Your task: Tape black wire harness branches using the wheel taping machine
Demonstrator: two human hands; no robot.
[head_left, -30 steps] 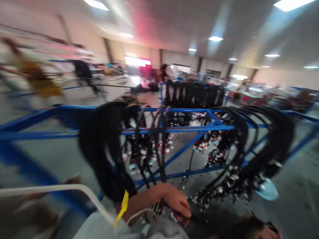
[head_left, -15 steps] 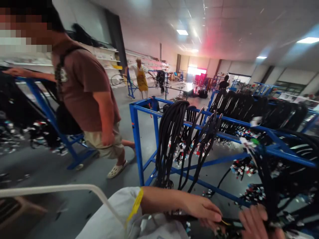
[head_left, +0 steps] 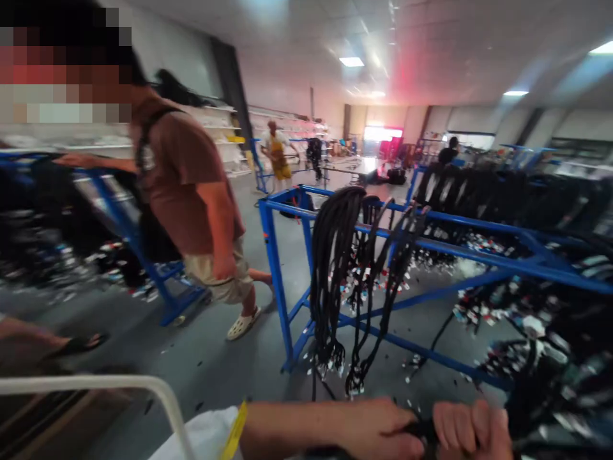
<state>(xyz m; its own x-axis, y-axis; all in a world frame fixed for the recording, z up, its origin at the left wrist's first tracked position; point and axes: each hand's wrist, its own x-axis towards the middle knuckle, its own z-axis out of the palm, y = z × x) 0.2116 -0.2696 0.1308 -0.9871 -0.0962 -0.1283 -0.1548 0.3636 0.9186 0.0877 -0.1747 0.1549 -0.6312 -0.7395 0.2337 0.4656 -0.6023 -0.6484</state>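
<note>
At the lower edge of the view, my left hand (head_left: 390, 429) is closed round a black cable bundle (head_left: 424, 429). Close beside it, my right hand (head_left: 472, 427) has its fingers wrapped over the same bundle. Only a short dark stretch shows between the two hands, and the rest is hidden by the fingers or out of view. A yellow band (head_left: 234, 431) crosses my left sleeve. Just beyond my hands, black cable harnesses (head_left: 338, 268) hang over a blue metal rack (head_left: 275, 275), with small white and red connectors at their ends.
A co-worker in a brown shirt (head_left: 191, 179) stands at the left, one hand on another blue rack (head_left: 129, 236) hung with cables. A pale curved tube (head_left: 119, 382) crosses the lower left. More people (head_left: 278, 153) are farther back. Many harnesses (head_left: 507, 198) hang at the right.
The gap between my hands has narrowed, and the yellow strand that showed there is out of sight. The view has swung slightly left, so the racks sit farther right.
</note>
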